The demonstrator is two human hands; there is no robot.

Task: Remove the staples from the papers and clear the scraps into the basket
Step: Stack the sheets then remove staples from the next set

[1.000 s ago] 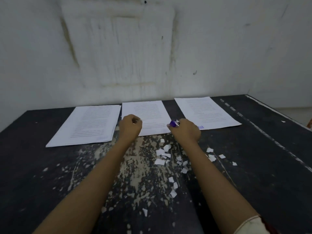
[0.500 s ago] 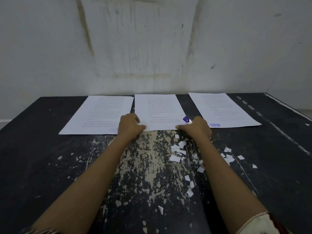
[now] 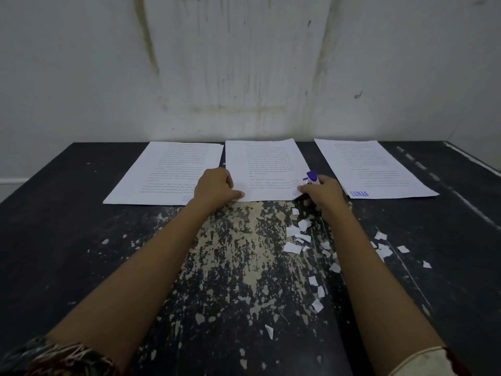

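Three printed papers lie side by side at the far edge of the dark table: a left paper (image 3: 168, 172), a middle paper (image 3: 267, 166) and a right paper (image 3: 371, 169) stamped in blue. My left hand (image 3: 217, 187) presses down the near left corner of the middle paper. My right hand (image 3: 322, 192) grips a purple staple remover (image 3: 311, 178) at that paper's near right corner. White paper scraps (image 3: 296, 237) are scattered on the table in front of my right hand and along my right forearm. No basket is in view.
The black table (image 3: 81, 240) has worn, flaking paint down its middle. A stained white wall (image 3: 244, 77) rises directly behind the papers. More scraps (image 3: 385, 248) lie to the right of my right arm. The table's right edge (image 3: 477, 164) runs diagonally.
Both hands have moved forward onto the middle paper's near edge. The left hand now flattens its corner, and the right hand has brought the staple remover to the right corner. The camera tilted upward.
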